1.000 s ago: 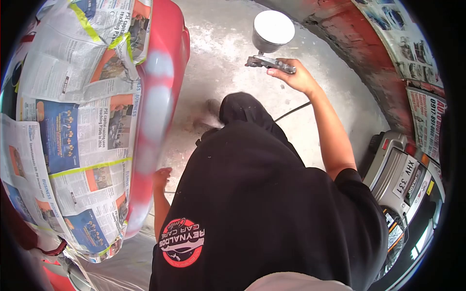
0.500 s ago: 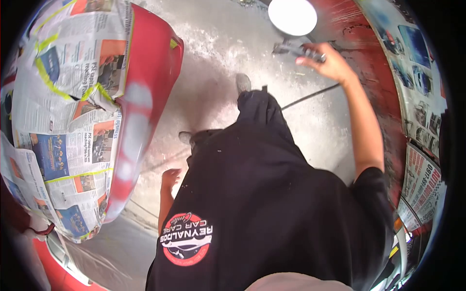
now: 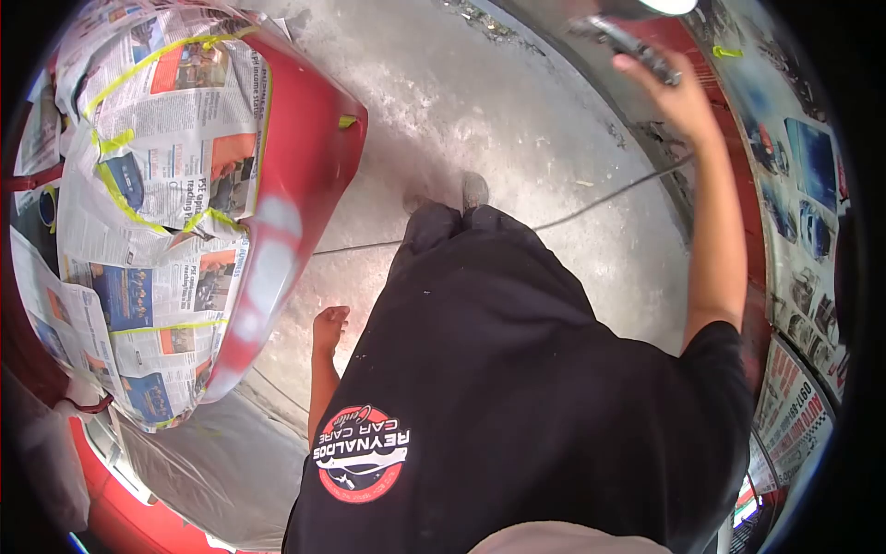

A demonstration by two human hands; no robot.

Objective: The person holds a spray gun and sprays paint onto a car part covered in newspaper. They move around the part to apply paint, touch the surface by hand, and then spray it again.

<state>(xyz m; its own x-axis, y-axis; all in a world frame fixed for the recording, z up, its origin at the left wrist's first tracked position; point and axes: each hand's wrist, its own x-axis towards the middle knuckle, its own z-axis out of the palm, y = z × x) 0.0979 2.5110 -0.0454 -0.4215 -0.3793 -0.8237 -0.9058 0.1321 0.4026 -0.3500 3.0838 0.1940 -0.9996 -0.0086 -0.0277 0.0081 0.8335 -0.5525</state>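
Note:
At the upper right, my right hand [image 3: 678, 97] is closed around the handle of a spray gun [image 3: 637, 48], held away from my body. A round white cup [image 3: 669, 5] on the gun is cut off by the top edge of the view. My left hand [image 3: 330, 330] hangs low beside my shirt, holding nothing, its fingers loosely bent and apart. Left of it stands a red car body part [image 3: 318, 106] with whitish grey sprayed patches [image 3: 263, 268]. Newspaper masking [image 3: 180, 194], edged with yellow-green tape, covers the rest of that car side.
A dark hose [image 3: 609, 196] crosses the concrete floor [image 3: 415, 102] by my shoes. On the right runs a red wall [image 3: 743, 231] with posters [image 3: 803, 185]. Grey plastic sheeting [image 3: 212, 462] and another red car [image 3: 120, 517] lie at the lower left.
My right hand has moved up and right with the spray gun, so the cup is now mostly out of view. My feet have come closer together. My left hand still hangs empty.

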